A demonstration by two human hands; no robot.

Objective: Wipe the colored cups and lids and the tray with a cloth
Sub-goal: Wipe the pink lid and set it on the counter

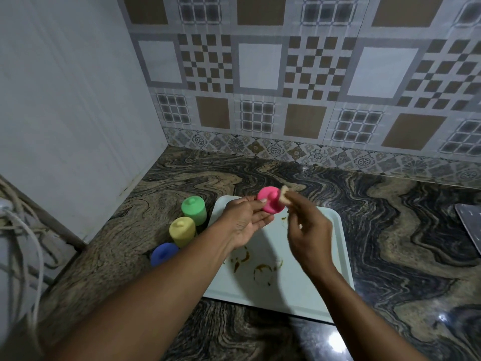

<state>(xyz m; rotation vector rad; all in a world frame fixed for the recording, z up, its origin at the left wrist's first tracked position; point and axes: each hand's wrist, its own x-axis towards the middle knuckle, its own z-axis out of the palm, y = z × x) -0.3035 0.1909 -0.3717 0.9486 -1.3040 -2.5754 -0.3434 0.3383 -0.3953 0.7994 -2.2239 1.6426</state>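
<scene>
Tiled wall (286, 74) at the back, checks in brown and grey; plain pale panel on the left side. Counter (390, 230) of dark swirled stone fills the lower half.

Pale tray (325, 269) lies flat on the counter, centre-right, long side running away from the viewer. Brown stains (263, 269), ring-shaped smears, on its near half.

2 bare forearms reach in from the bottom edge and meet above the tray's far half. Left hand (244, 220): palm turned up, fingers curled round the pink lid (270, 203) from the left and below, holding it clear of the tray. Right hand (309, 230): back toward the camera, wrist bent, fingertips pinching a small cream cloth (285, 196) against the lid's right edge. Right hand is motion-blurred.

3 lidded cups stand upright on the counter just left of the tray, in a row: green cup (194, 210) farthest, yellow cup (182, 231) in the middle, blue cup (164, 254) nearest. Each lid has a small knob.

Pink lid is tilted, knob facing the camera; cannot tell whether a cup body sits behind it.

White cables (23, 230) at far left. Corner of a dark slab (471, 225) at the right edge.
</scene>
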